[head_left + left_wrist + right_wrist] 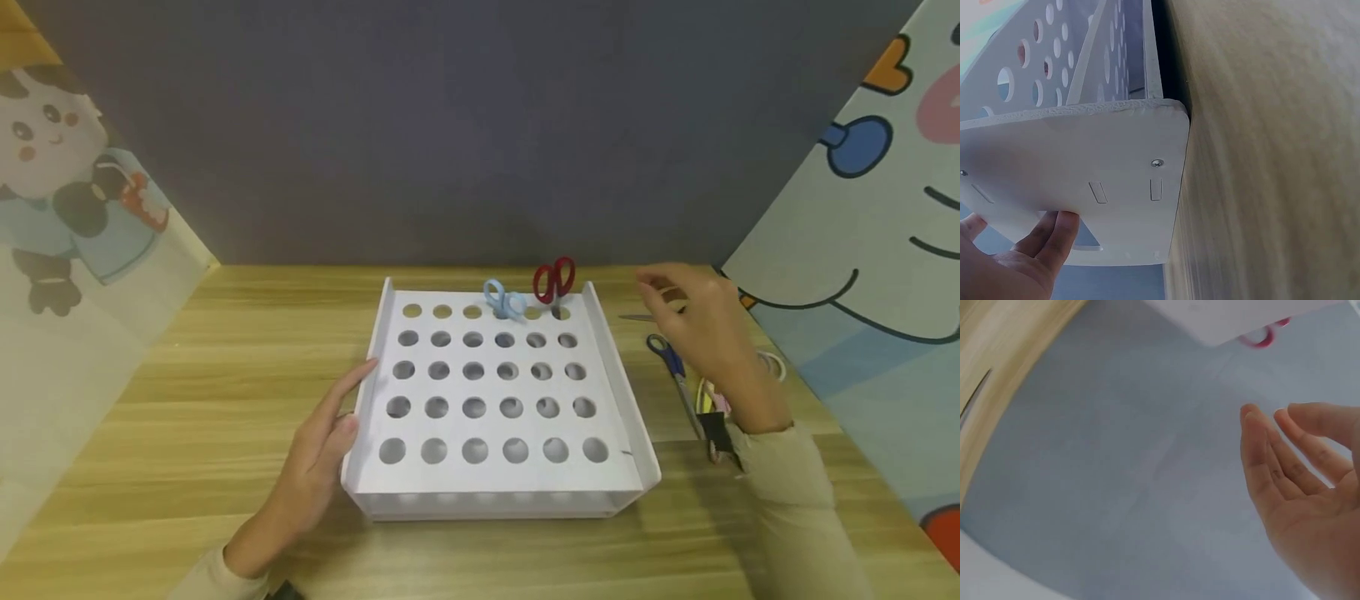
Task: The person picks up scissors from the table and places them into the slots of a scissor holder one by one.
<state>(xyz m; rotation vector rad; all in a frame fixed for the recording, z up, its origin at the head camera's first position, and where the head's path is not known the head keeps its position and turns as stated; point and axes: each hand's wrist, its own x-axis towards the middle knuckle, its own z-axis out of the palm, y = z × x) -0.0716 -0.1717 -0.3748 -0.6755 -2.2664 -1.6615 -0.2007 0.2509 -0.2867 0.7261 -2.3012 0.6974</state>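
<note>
The right hand (693,325) hovers empty, fingers loosely bent. Beneath it, slightly nearer the body, lie blue scissors (672,360); its wrist partly hides yellow scissors (705,396). Leftward stands the white rack (495,477), the left hand's (311,458) relaxed fingers against its side; steady bracing there should help upright slotting. Red scissors (553,285) and light-blue scissors (506,302) obstruct far holes.

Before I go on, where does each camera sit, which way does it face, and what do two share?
Head: worn on the head, looking forward and down at the white rack; left hand, right hand and both sleeves show.
Left wrist: on that wrist, looking at the rack's side panel; part of the left hand shows against it.
Right wrist: on that wrist, looking towards the grey backdrop; the empty right hand shows.
Shared: head and right wrist both catch the red scissors.
</note>
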